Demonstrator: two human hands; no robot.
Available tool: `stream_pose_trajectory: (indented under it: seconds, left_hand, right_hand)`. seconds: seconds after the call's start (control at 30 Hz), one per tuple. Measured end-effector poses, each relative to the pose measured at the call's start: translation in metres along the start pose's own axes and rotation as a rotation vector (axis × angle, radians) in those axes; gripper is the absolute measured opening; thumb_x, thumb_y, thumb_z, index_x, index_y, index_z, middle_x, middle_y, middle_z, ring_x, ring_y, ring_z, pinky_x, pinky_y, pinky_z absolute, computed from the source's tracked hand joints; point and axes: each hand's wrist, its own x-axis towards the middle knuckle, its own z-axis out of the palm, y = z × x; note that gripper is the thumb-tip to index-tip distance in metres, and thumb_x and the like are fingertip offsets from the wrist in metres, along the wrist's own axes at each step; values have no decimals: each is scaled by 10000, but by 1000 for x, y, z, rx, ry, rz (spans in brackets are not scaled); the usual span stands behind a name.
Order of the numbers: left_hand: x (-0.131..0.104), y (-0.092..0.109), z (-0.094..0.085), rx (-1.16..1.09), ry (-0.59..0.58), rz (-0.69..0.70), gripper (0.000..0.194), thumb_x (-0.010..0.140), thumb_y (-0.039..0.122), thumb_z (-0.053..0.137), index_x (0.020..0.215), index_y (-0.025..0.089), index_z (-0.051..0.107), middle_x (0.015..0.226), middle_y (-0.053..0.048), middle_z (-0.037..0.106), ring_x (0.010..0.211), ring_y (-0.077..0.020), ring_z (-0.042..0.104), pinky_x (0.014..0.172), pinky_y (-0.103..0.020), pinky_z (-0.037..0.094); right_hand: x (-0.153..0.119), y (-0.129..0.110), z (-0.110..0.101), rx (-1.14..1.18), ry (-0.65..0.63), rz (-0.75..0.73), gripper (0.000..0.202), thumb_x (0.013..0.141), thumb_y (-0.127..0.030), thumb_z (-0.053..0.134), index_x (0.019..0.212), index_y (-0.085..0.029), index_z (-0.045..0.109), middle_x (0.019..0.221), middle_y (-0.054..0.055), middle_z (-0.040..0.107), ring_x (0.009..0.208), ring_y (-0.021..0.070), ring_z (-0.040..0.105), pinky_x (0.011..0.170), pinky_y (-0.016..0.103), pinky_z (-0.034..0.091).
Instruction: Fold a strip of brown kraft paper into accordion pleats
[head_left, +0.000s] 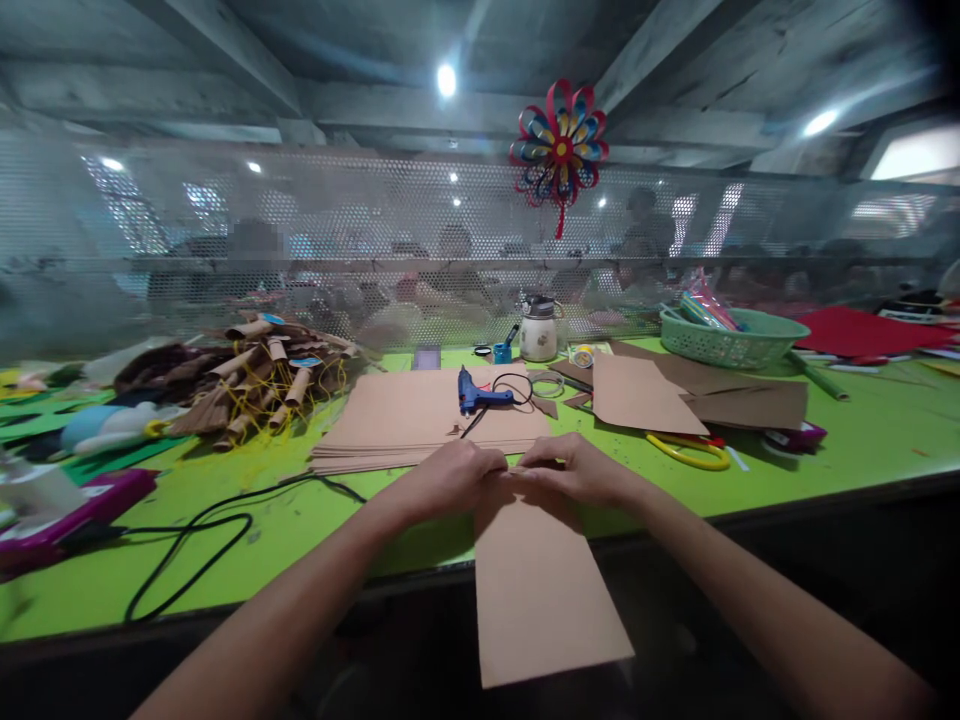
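Both of my hands hold the far end of a sheet of brown kraft paper (536, 590), whose near part hangs over the table's front edge. My left hand (459, 475) is closed on the sheet's far left end. Opposite it, my right hand (574, 468) pinches the same end, thumb and fingers almost meeting the left ones. The held edge looks bent or rolled, though the fingers hide most of it. Just beyond the hands, a blue glue gun (480, 392) lies on a stack of brown paper sheets (390, 410).
A pile of rolled brown paper pieces with yellow string (277, 370) sits left, near a black cable (247, 520). Rightward lie cut brown sheets (637, 395), yellow-handled scissors (686, 452) and a green basket (739, 340). A white jug (538, 330) stands behind, before a perforated screen (337, 240).
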Motion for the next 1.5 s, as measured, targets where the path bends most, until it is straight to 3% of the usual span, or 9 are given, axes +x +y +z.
stream_pose_trajectory:
  seconds: [0.2,0.47,0.63,0.8,1.0,1.17,1.3,1.4,1.5]
  left_hand:
    - [-1,-2,-4,-43,-15,7,310,918,327,425,757,154,626,611,-13,576,524,-110,433,519,-228,245]
    - [-3,-13,-13,-171,-162,37,236,867,185,388,848,147,620,672,-4,559,589,-120,449,531,-219,281]
    - [-1,-20,-12,-191,-141,6,225,846,199,434,891,144,647,721,-15,600,623,-122,471,557,-208,314]
    - [-2,-19,-18,-186,-128,-10,207,842,230,498,865,119,671,685,-14,609,598,-107,489,563,-195,328]
    - [-4,-23,-21,-259,-91,-23,223,853,277,527,778,114,659,617,-2,584,564,-98,488,532,-182,327]
    - [-3,-22,-17,-216,-30,-14,218,859,279,536,757,122,648,602,9,562,548,-87,471,523,-178,309]
    - [-2,-24,-15,-259,-5,21,242,861,295,548,714,122,631,560,27,501,524,-76,419,510,-179,290]
    - [-4,-29,-18,-439,-44,25,276,848,347,577,710,113,630,566,26,498,532,-74,412,511,-176,299]
    - [-8,-31,-23,-688,-102,-25,313,826,398,610,728,101,634,566,22,509,513,-67,402,487,-177,292]
  right_hand:
    - [5,-5,2,-47,0,-21,294,879,-367,546,855,-135,726,776,42,711,703,151,609,618,225,433]
    - [1,7,-1,-39,-22,13,221,871,-275,534,870,-129,700,806,41,693,732,145,595,669,231,435]
    - [-4,15,-11,-22,-75,126,233,845,-315,563,755,-130,672,668,15,640,605,113,536,549,205,383]
    - [-7,19,-8,102,-95,223,319,848,-396,553,711,-121,636,535,-7,570,468,86,465,460,198,337]
    - [-9,23,-3,195,-75,173,362,857,-442,542,718,-118,623,522,-36,480,447,61,383,427,187,279]
    - [-12,24,-3,349,-116,235,392,862,-494,535,761,-121,601,408,-83,392,353,43,313,376,174,210]
    - [-14,24,-3,405,-108,254,398,837,-510,573,763,-120,600,447,-64,467,349,46,393,371,163,250]
    - [-15,28,-4,449,-64,258,430,815,-545,590,808,-117,620,490,-41,514,377,72,463,376,173,319]
    - [-14,31,-6,555,54,205,511,865,-589,489,883,-106,657,539,-5,553,441,92,507,444,206,409]
